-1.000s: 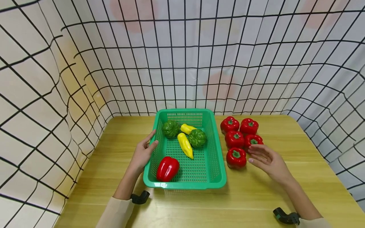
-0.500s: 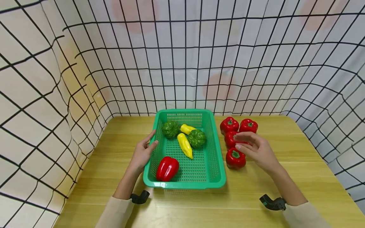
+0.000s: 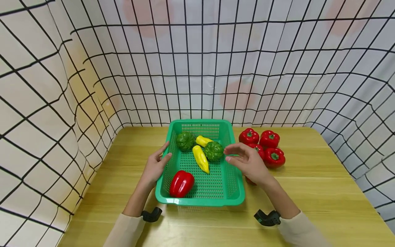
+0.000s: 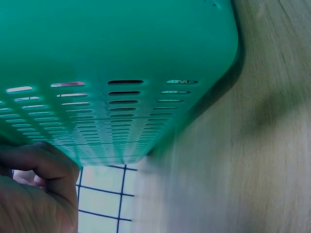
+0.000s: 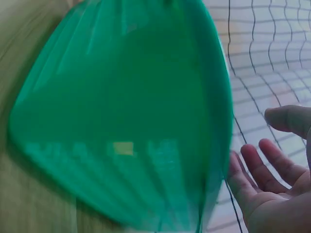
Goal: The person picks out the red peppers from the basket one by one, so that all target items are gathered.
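Note:
My left hand [image 3: 155, 167] holds the left rim of a green plastic basket [image 3: 200, 201]; the left wrist view shows bent fingers [image 4: 43, 167] against its slotted side. Inside lie a red bell pepper [image 3: 182, 184], a yellow pepper [image 3: 201, 159], a second yellow pepper [image 3: 203, 140] partly hidden, and two bumpy dark green vegetables, one at the back left [image 3: 185, 140], the other [image 3: 213, 151] on the right. Over the basket's right rim hovers my right hand [image 3: 248, 164], its fingers loosely bent and nothing between them. In the right wrist view its fingers [image 5: 262, 167] are spread apart from the thumb.
Several red bell peppers [image 3: 270, 139] stand grouped on the wooden table [image 3: 308, 192] right of the basket; one is mostly hidden behind my right hand. A white cloth with a black grid [image 3: 210, 61] encloses the back and sides.
My right hand has moved left from beside the red bell peppers, across them, to the basket's right rim. My left hand and the basket have stayed in place.

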